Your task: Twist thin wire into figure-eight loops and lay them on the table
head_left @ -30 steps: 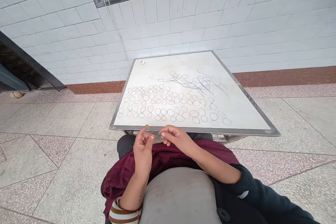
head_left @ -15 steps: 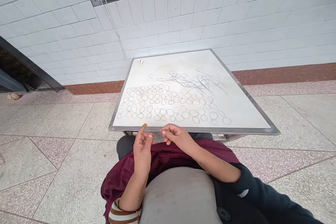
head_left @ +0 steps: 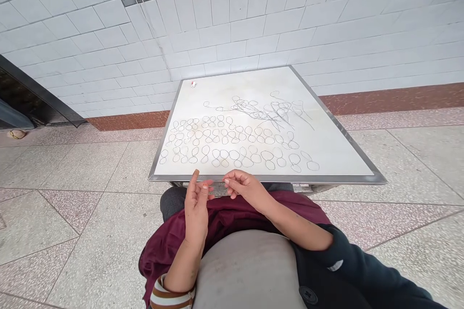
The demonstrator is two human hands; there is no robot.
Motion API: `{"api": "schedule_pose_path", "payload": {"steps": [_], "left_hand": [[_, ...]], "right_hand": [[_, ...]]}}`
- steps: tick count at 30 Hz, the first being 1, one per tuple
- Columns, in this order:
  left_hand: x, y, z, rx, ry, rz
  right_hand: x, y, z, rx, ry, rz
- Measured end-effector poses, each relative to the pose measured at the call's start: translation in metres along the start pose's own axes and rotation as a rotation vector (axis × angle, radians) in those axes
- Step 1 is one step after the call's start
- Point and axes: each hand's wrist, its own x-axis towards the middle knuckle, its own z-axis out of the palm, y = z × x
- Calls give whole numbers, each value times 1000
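Observation:
My left hand [head_left: 197,200] is in front of the table's near edge, index finger pointing up and thumb close to the other fingers. A thin piece, too small to make out, seems to be between its fingertips. To its right, my right hand [head_left: 242,186] is closed in a pinch on something thin that I cannot make out. The hands are a little apart. Beyond them, rows of thin wire figure-eight loops [head_left: 267,156] lie on the white table [head_left: 337,159]. Behind the rows is a tangled heap of longer looped wires [head_left: 279,109].
The table's metal rim [head_left: 268,178] runs just beyond my hands. A small white and red object [head_left: 193,84] lies near its far left corner. A tiled wall [head_left: 235,34] with a barred window stands behind the table.
The fingertips of my two hands have moved slightly apart, and the left thumb has shifted a little. The camera view has shifted slightly. The wires on the table look unchanged.

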Motion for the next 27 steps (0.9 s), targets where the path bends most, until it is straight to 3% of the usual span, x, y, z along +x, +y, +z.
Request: {"api": "schedule_pose_path", "payload": {"steps": [15, 21, 24, 27], "left_hand": [[3, -9, -7, -1, 37, -31], [4, -11, -13, 38, -4, -52], [5, -17, -25, 52, 56, -62], [10, -29, -45, 58, 166, -98]], "right_hand": [[4, -3, -23, 173, 109, -5], [9, -6, -34, 223, 220, -46], [11, -8, -52, 213, 307, -85], [8, -8, -87, 191, 446, -132]]}}
